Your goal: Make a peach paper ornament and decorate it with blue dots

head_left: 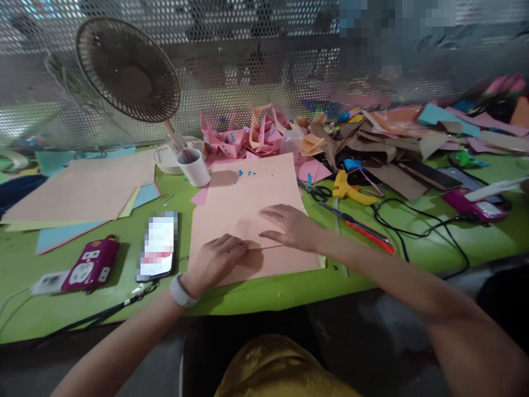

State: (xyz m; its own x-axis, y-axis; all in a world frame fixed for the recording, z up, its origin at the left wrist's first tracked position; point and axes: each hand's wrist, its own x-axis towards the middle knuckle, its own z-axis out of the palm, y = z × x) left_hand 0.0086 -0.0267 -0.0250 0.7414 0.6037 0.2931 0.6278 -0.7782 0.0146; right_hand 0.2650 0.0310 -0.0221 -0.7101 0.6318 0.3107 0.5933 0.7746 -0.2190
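Note:
A peach paper sheet (268,190) lies in front of me, its near edge crossing a second peach sheet (289,262) underneath. At this near edge, my left hand (219,258) has its fingers bent and held together on the paper; the thumb is mostly hidden. My right hand (291,227) lies flat on the upper sheet, fingers stretched out and thumb apart. Small blue pieces (247,173) are scattered near the sheet's far end. Black-handled scissors (320,193), a yellow glue gun (349,188) and an orange-and-black cutter knife (363,231) sit to the right.
A phone (159,245) and a purple power socket (91,264) lie at left, near stacked coloured paper (82,190). Behind stand a fan (130,71), a white cup (194,168) and pink folded paper shapes (231,138). Paper scraps (372,146) and a black cable (430,226) occupy the right.

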